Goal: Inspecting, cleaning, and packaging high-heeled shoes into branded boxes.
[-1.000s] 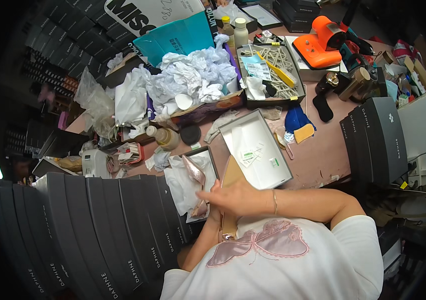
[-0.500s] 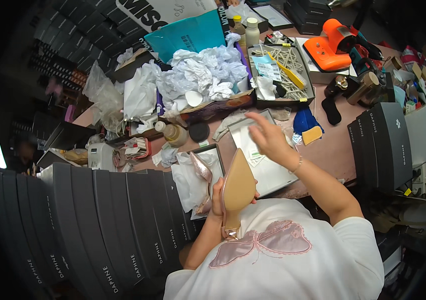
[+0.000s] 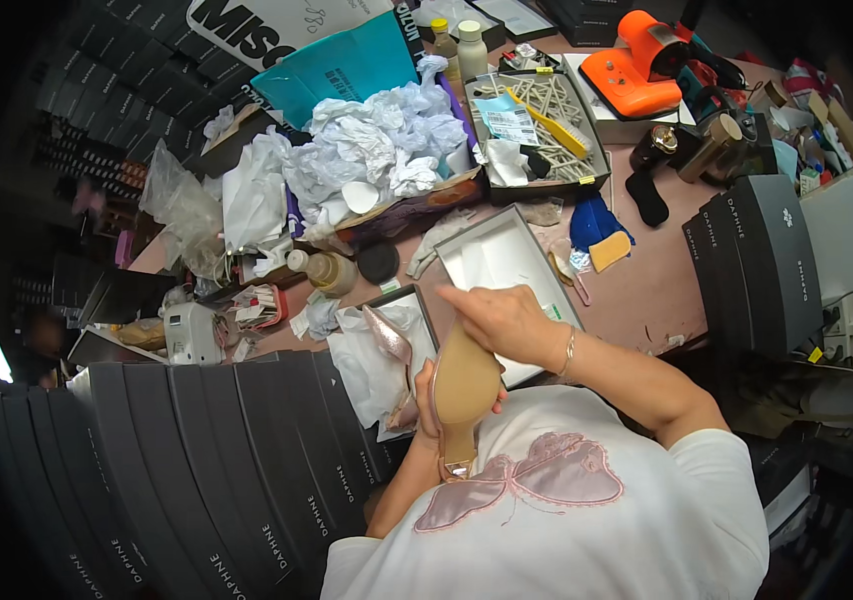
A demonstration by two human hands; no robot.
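My left hand [image 3: 429,402] grips a pink high-heeled shoe [image 3: 461,392] from the side, its tan sole turned up and its heel end close to my shirt. Across the pointed toe lies my right hand [image 3: 507,322], fingers curled together and covering the tip. Whether a small thing is pinched in those fingers is hidden. Just left, the matching glittery pink shoe [image 3: 389,337] rests on white tissue paper [image 3: 355,362] in a shoe box. Behind my right hand is a white-lined box lid [image 3: 502,250] with small papers in it.
Dark shoe boxes [image 3: 197,450] line the left, and more boxes [image 3: 757,260] stand at the right. At the back are a box of crumpled tissue [image 3: 377,140], a tray of white sticks with a yellow brush [image 3: 552,122], an orange device [image 3: 632,75] and a bottle [image 3: 327,270].
My right hand has come down from over the box lid onto the shoe's toe, and its spread fingers have curled in. The left hand keeps its hold. The whole view has shifted slightly.
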